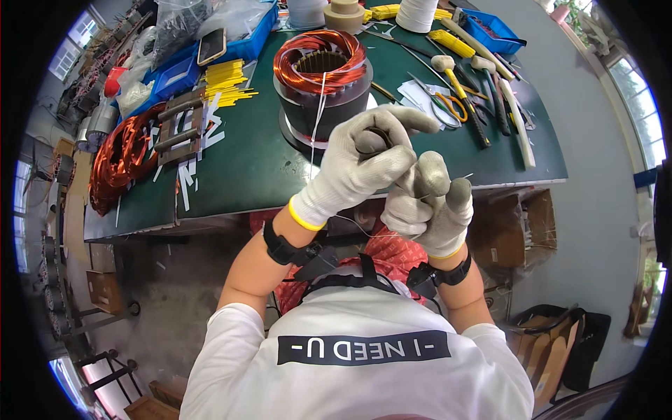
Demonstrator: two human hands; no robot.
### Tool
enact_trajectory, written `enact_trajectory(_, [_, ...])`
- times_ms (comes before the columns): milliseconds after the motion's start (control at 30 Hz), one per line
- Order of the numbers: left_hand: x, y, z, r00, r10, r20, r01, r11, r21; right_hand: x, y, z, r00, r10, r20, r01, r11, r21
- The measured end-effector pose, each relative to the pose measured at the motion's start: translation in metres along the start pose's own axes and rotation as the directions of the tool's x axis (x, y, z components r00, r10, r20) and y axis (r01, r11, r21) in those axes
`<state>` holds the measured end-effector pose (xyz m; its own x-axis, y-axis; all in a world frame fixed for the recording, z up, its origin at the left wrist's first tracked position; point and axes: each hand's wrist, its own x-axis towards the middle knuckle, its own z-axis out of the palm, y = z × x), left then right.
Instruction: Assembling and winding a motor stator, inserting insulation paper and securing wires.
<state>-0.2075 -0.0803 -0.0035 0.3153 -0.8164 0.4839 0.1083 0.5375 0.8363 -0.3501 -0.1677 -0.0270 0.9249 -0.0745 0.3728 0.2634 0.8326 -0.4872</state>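
Both my hands wear pale knitted gloves with grey fingertips and meet in front of the table edge. My left hand [360,157] is closed, its fingers curled and the index finger pointing right; what it grips, if anything, is hidden. My right hand [434,210] is closed just beside it, pinching a thin white cord [469,175] whose short end sticks out by the fingertips. A loose strand sags below the two hands. Behind them stands a motor stator [318,105] with copper windings [285,61] around its top. A white lacing cord [320,115] hangs down its front.
Mallets [458,91], orange-handled scissors [455,108] and rods lie on the green table [245,161] at right. At left are copper coils [115,164], yellow strips [227,80], a phone [212,46] and blue bins [175,77]. Cord spools [416,15] stand at the back.
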Motion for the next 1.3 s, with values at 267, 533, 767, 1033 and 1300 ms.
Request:
enact_trajectory(267, [-0.007,-0.036,0.005,0.994,-0.09,-0.07,0.086,0.995,-0.054,0.005,-0.005,-0.011,0.998,-0.023,-0.05,0.024,1.0,0.017])
enact_trajectory(533, [0.048,0.036,-0.126,0.885,0.264,0.384,-0.4,0.008,0.917,0.049,0.024,-0.048,0.788,-0.046,-0.613,-0.161,0.947,-0.278])
enact_trajectory(767, [0.037,0.015,-0.148,0.918,-0.017,0.396,-0.395,-0.1,0.913,0.006,0.069,-0.072,0.931,0.192,-0.311,-0.304,0.879,-0.367])
enact_trajectory(1033, [0.047,0.013,-0.134,0.865,0.213,0.455,-0.475,0.048,0.879,-0.02,-0.015,0.025,0.98,0.048,-0.191,-0.175,0.655,-0.735])
enact_trajectory(1300, [0.048,0.004,-0.129,0.855,0.261,0.448,-0.501,0.191,0.844,0.06,-0.03,-0.02,0.775,-0.619,-0.128,-0.121,0.053,-0.991])
